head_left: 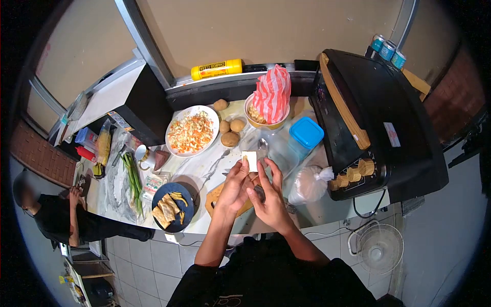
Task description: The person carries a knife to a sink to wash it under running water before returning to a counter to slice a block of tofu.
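Observation:
A small white rectangular piece (249, 160) stands upright in the fingers of my left hand (233, 189), pinched along its lower left side. I cannot tell what it is made of. My right hand (271, 202) has its fingers apart, with the fingertips close by the piece's right edge. Under both hands lies a wooden cutting board (211, 198), mostly covered by them. Just beyond the hands are a metal spoon (263, 145) and a clear plastic sheet or container (279, 153).
A white plate of shredded vegetables (190, 131), several potatoes (230, 138) and a bowl (276, 122) with a striped bag (272, 94) stand behind. Left is a dark plate of fried food (169, 210). Right are a blue-lidded container (307, 133) and a black oven (378, 123). Another person (61, 215) stands far left.

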The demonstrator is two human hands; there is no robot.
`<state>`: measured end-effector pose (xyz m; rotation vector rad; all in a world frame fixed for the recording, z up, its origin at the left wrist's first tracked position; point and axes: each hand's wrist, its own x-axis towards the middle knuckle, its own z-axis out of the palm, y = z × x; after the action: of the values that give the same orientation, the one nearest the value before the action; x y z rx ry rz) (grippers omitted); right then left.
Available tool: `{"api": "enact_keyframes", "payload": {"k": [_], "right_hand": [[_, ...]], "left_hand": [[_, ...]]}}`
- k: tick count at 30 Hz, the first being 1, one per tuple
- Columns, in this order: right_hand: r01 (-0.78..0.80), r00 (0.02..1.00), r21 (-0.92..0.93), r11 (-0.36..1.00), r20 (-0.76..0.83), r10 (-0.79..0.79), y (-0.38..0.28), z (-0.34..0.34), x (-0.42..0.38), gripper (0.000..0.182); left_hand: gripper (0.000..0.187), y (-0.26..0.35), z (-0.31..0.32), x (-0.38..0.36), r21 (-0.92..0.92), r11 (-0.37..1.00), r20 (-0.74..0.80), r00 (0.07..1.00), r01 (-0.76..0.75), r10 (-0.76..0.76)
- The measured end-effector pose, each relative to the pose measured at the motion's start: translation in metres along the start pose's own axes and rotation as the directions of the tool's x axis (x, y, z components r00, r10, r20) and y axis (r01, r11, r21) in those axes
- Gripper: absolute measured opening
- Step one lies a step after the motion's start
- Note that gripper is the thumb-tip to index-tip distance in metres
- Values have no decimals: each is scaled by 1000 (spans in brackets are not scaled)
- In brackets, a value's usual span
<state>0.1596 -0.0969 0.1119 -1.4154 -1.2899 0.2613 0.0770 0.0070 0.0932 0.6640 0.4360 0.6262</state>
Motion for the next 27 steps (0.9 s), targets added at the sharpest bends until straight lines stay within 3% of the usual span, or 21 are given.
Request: {"api": "enact_keyframes", "payload": {"k": [5, 8, 11, 15, 18, 20, 27], "right_hand": [[7, 1000, 69, 998, -16, -6, 2, 1, 0, 59], [-22, 1000, 195, 981, -13, 25, 0, -2, 0, 52], [2, 989, 386, 923, -137, 54, 16, 7, -2, 40], [-39, 970, 582, 812, -174, 171, 15, 1, 0, 28], [-47, 968, 594, 803, -171, 183, 15, -5, 0, 25], [-35, 962, 508, 861, -216, 167, 20, -10, 0, 19], [-4, 940, 282, 959, -327, 100, 24, -38, 6, 18]], "left_hand": [[40, 0, -4, 0, -2, 1000, 14, 1000, -11, 11], [29, -1, -10, 1, -114, 993, 50, 999, 6, 0], [28, 3, -2, -1, -117, 993, 39, 999, -24, 29], [47, -1, -9, 0, -50, 998, 57, 997, -45, 48], [42, 0, -10, -1, -80, 995, 43, 998, -51, 55], [33, 4, -6, -2, -136, 990, 27, 998, -45, 49], [43, 8, -3, -12, 225, 947, 12, 973, -229, 232]]}}
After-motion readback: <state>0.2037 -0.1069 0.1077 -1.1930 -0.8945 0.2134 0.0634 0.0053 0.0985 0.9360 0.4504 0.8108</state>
